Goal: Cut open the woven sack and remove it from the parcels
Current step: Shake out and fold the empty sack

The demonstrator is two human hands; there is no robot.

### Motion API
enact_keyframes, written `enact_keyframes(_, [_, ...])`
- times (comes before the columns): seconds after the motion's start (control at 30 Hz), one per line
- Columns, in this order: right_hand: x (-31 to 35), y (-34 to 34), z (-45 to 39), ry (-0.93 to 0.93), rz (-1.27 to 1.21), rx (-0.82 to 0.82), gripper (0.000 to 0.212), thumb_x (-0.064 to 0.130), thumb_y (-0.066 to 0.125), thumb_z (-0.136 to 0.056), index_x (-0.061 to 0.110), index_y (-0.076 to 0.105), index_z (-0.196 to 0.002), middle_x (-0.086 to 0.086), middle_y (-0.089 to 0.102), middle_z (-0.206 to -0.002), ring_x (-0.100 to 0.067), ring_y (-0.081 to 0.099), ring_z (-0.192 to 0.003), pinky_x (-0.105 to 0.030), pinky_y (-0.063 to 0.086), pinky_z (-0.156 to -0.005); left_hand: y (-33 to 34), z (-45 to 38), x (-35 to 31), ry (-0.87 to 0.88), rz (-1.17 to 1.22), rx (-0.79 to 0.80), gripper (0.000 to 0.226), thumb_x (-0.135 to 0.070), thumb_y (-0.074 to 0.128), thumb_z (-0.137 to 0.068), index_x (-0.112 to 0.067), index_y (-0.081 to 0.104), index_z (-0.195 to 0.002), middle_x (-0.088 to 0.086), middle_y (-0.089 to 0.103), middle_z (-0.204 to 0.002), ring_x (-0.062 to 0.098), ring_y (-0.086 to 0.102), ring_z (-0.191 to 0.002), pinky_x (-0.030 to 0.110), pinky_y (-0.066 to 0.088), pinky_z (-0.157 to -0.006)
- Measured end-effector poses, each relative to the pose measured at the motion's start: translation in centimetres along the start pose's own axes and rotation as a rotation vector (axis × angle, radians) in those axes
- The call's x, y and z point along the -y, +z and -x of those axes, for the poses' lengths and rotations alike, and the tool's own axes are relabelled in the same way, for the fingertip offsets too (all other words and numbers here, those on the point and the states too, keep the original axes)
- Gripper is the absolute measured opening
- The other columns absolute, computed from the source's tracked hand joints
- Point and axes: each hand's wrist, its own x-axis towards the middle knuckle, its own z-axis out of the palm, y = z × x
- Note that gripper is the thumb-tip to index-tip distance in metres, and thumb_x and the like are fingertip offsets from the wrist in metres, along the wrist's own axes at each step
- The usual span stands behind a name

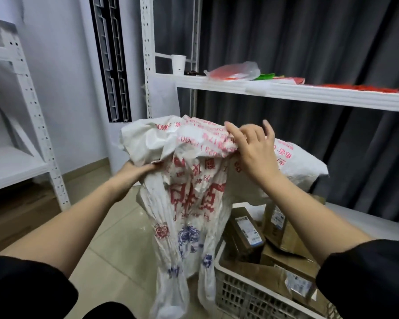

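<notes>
Both hands hold the woven sack (189,180) up, clear of the parcels (247,231) in the crate (240,293): left hand (145,169) clenched on fabric, right hand (251,146) pinching the top edge.

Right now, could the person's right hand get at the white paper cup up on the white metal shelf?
Probably not at once. The right hand is gripping the white woven sack, as is the left hand. The white paper cup stands beyond the sack on the white metal shelf, unblocked, so letting go would free the way.
</notes>
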Motion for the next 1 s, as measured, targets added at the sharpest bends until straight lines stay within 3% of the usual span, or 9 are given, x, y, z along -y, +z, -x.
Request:
enact_keyframes(0.1, [0.0, 0.4, -0.5, 0.255, 0.039, 0.335, 0.08, 0.053, 0.05, -0.089, 0.021, 0.013, -0.152, -0.013, 0.027, -0.154, -0.03, 0.016, -0.146, -0.061, 0.006, -0.113, 0.9, -0.2, -1.3, -0.043, 0.21, -0.209, 0.063, -0.04, 0.075, -0.072, -0.012, 0.057, -0.126, 0.002, 0.071, -0.103, 0.023, 0.066, -0.1, 0.034, 0.052, -0.087])
enact_keyframes(0.17, [-0.4, 0.6, -0.2, 0.428, 0.0, 0.428, 0.081, 0.066, 0.037, -0.089, 0.024, 0.009, -0.153, -0.008, 0.009, -0.161, -0.027, 0.003, -0.148, -0.057, 0.0, -0.114, 0.6, -0.4, -2.1, -0.102, 0.317, -0.238, 0.057, -0.047, 0.066, -0.081, -0.013, 0.057, -0.125, 0.006, 0.071, -0.102, 0.024, 0.067, -0.095, 0.033, 0.052, -0.084])
enact_keyframes(0.27, [-1.3, 1.4, 1.5, 0.78, -0.236, 0.474, 0.076, 0.06, 0.042, -0.09, 0.021, 0.018, -0.151, -0.005, 0.014, -0.16, -0.027, 0.01, -0.147, -0.056, 0.007, -0.115, -0.7, -0.6, -2.8, -0.24, 0.442, -0.23, 0.062, -0.062, 0.058, -0.079, -0.018, 0.061, -0.124, 0.01, 0.071, -0.109, 0.029, 0.067, -0.1, 0.038, 0.048, -0.092])
enact_keyframes(0.4, [-0.3, 2.5, 5.7, 1.255, -0.787, 0.683, 0.078, 0.054, 0.048, -0.091, 0.012, 0.018, -0.15, -0.012, 0.021, -0.157, -0.035, 0.026, -0.141, -0.049, 0.024, -0.114, -2.7, -0.2, -3.7, -0.299, 0.459, -0.259, 0.052, -0.051, 0.054, -0.085, -0.018, 0.064, -0.123, 0.008, 0.073, -0.103, 0.029, 0.064, -0.107, 0.034, 0.048, -0.089])
enact_keyframes(0.5, [1.7, 2.7, 9.0, 1.472, -1.137, 0.85, 0.093, 0.069, 0.048, -0.082, 0.016, 0.016, -0.152, -0.012, 0.018, -0.158, -0.035, 0.026, -0.141, -0.051, 0.024, -0.114, -3.2, 0.7, -4.8, -0.245, 0.534, -0.208, 0.043, -0.047, 0.046, -0.092, -0.018, 0.065, -0.116, 0.007, 0.076, -0.093, 0.025, 0.067, -0.095, 0.033, 0.047, -0.086])
enact_keyframes(0.7, [6.8, 4.0, 10.2, 1.596, -1.5, 0.837, 0.073, 0.056, 0.054, -0.088, 0.014, 0.033, -0.144, -0.007, 0.039, -0.148, -0.032, 0.037, -0.136, -0.05, 0.025, -0.111, -4.3, 2.1, -6.0, -0.156, 0.662, -0.291, 0.034, -0.035, 0.045, -0.085, -0.013, 0.068, -0.098, 0.009, 0.075, -0.091, 0.026, 0.066, -0.094, 0.034, 0.047, -0.08])
enact_keyframes(0.83, [7.1, 5.5, 7.0, 1.573, -1.404, 0.646, 0.027, 0.021, 0.051, -0.093, 0.007, 0.064, -0.112, -0.008, 0.068, -0.112, -0.017, 0.062, -0.097, -0.031, 0.043, -0.077, -5.7, 2.5, -5.5, -0.167, 0.622, -0.35, 0.042, -0.03, 0.046, -0.053, -0.014, 0.063, -0.088, 0.007, 0.069, -0.092, 0.026, 0.063, -0.089, 0.035, 0.043, -0.093])
enact_keyframes(0.93, [6.0, 4.9, 4.0, 1.468, -1.465, 0.608, 0.027, 0.034, 0.056, -0.092, 0.017, 0.062, -0.111, -0.003, 0.061, -0.115, -0.018, 0.059, -0.103, -0.033, 0.043, -0.087, -6.3, 2.6, -5.3, -0.167, 0.621, -0.344, 0.042, -0.029, 0.044, -0.054, -0.014, 0.061, -0.089, 0.004, 0.072, -0.081, 0.023, 0.064, -0.086, 0.032, 0.046, -0.087])
enact_keyframes(1.0, [6.2, 5.0, 3.8, 1.428, -1.417, 0.758, 0.044, 0.047, 0.055, -0.09, 0.02, 0.051, -0.124, -0.002, 0.054, -0.12, -0.022, 0.055, -0.107, -0.038, 0.044, -0.09, -6.3, 2.5, -5.4, -0.125, 0.647, -0.371, 0.043, -0.028, 0.042, -0.054, -0.012, 0.061, -0.09, 0.004, 0.073, -0.076, 0.023, 0.063, -0.087, 0.032, 0.047, -0.081])
